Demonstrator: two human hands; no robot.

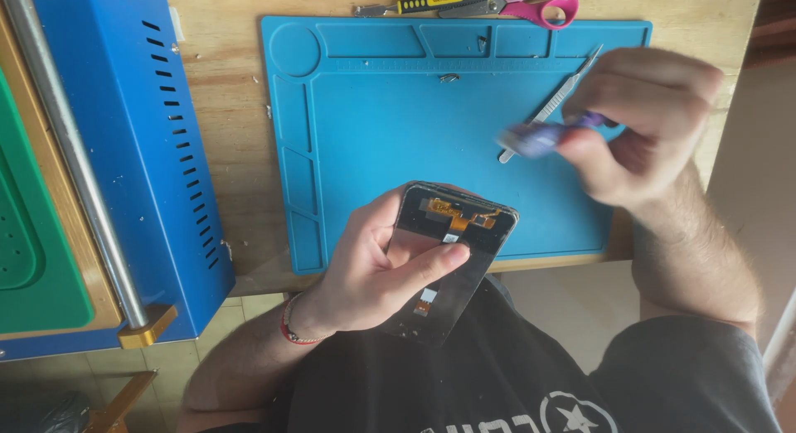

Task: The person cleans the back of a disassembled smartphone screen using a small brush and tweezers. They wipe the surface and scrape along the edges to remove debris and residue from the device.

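A: Where is the phone screen panel [452,251]?

B: In the left hand [373,271], back side up, held over the near edge of the blue work mat [373,135] on the wooden counter [224,93]. The thumb lies across its middle; the other fingers wrap underneath.

A: And the right hand [647,122]?

B: Raised above the mat, well apart from the panel, fingers pinched on a small purple tool [539,136], blurred. A metal scalpel [551,106] lies on the mat just behind it.

A: Anything else?

B: Pink scissors [535,4] at the far edge, a blue machine [133,151] left.
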